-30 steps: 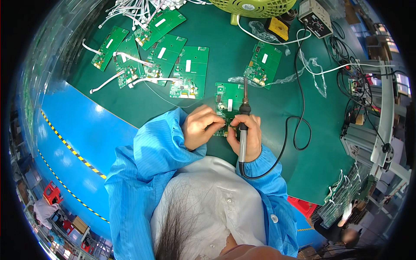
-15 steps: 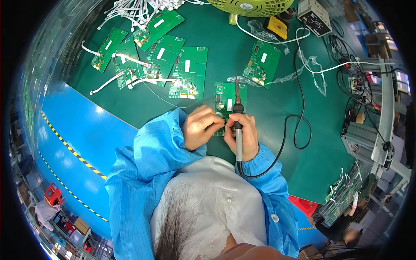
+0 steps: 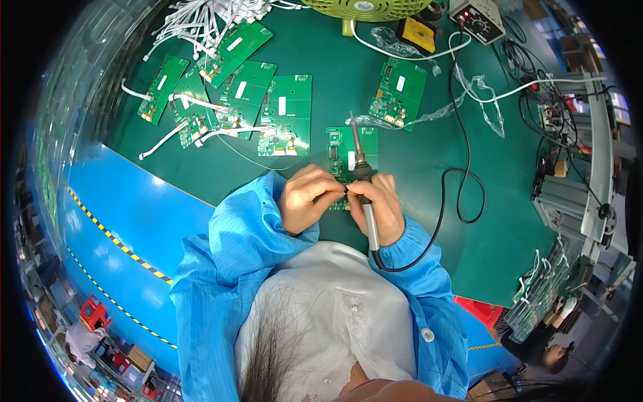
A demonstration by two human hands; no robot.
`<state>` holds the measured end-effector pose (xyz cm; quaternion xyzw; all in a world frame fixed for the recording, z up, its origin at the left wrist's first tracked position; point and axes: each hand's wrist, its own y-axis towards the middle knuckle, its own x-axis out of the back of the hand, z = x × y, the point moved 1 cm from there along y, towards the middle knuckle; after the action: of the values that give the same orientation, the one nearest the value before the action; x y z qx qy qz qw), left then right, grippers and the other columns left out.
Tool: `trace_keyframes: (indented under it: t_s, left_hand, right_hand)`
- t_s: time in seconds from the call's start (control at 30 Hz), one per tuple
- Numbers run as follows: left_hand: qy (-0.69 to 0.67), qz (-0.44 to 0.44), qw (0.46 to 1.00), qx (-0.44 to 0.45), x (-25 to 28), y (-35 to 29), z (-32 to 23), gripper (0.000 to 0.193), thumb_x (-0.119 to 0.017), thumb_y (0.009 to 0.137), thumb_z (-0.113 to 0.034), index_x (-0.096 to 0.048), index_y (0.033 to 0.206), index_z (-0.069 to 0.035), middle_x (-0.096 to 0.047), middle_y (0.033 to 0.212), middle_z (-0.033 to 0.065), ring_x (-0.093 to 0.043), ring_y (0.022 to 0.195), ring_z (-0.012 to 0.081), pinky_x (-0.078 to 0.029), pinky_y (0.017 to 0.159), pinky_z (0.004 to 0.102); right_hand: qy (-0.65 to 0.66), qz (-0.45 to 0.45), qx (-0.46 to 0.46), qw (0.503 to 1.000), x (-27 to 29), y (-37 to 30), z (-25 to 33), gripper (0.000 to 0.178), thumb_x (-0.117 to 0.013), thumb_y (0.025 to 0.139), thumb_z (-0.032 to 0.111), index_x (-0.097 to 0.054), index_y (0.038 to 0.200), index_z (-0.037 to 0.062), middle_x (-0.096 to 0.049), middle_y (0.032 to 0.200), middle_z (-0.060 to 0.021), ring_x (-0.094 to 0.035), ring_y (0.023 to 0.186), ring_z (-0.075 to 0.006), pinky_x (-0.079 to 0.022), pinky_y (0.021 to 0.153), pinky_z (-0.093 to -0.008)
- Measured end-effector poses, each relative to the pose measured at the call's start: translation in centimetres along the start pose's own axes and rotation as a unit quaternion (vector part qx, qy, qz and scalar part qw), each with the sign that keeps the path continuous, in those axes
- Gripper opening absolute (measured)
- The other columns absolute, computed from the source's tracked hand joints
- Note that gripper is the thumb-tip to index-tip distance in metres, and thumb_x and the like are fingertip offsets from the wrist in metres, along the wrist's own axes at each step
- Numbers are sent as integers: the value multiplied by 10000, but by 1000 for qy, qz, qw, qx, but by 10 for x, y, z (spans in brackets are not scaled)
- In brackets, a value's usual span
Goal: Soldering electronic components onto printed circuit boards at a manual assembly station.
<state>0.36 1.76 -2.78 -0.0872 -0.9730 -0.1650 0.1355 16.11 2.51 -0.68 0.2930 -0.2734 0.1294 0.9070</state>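
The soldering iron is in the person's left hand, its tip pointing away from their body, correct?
Not quite: the head view shows the soldering iron in the right hand. Its tip does point away from them.

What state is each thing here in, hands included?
Left hand: fingertips pinched together, contents unclear
Right hand: holding the soldering iron
Soldering iron: tip pointing forward
Circuit board under the hands: flat, partly covered
Control box: red light lit
White cable pile: tangled
Green fan: cannot tell if running
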Motion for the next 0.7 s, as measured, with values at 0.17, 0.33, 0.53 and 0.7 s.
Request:
trace_keyframes:
  t_s: [0.17, 0.33, 0.53, 0.7]
  left_hand:
    - [1, 12, 1000, -13, 0, 1, -2, 113, -637, 641, 52, -603, 728, -11, -559, 720, 51, -526, 718, 202, -435, 676, 270]
    - [100, 18, 994, -31, -4, -1, -7, 94, -635, 645, 16, -608, 722, -33, -542, 777, 37, -520, 802, 212, -421, 743, 292]
    - [141, 11, 990, -9, -10, -2, -10, 119, -634, 637, 4, -587, 739, -36, -519, 869, 52, -503, 880, 230, -404, 775, 318]
    - [175, 21, 984, -4, -11, 3, -8, 151, -633, 626, -1, -565, 752, -47, -512, 907, 55, -498, 903, 229, -393, 783, 320]
  right_hand:
    - [3, -32, 4, 999, 28, -2, -5, 325, -672, 622, -27, -564, 923, 32, -541, 722, -71, -434, 585, -184, -366, 584, -290]
    - [28, -45, -20, 998, 44, -5, -7, 251, -692, 654, 69, -598, 882, 23, -533, 706, -68, -408, 589, -178, -358, 560, -286]
    - [6, -112, -48, 993, 53, -6, -6, 247, -712, 615, 71, -631, 849, 65, -466, 647, -23, -387, 577, -155, -335, 600, -268]
    - [44, -147, -35, 987, 57, -7, -10, 237, -721, 584, 58, -618, 797, 54, -468, 613, -10, -377, 558, -139, -323, 610, -277]
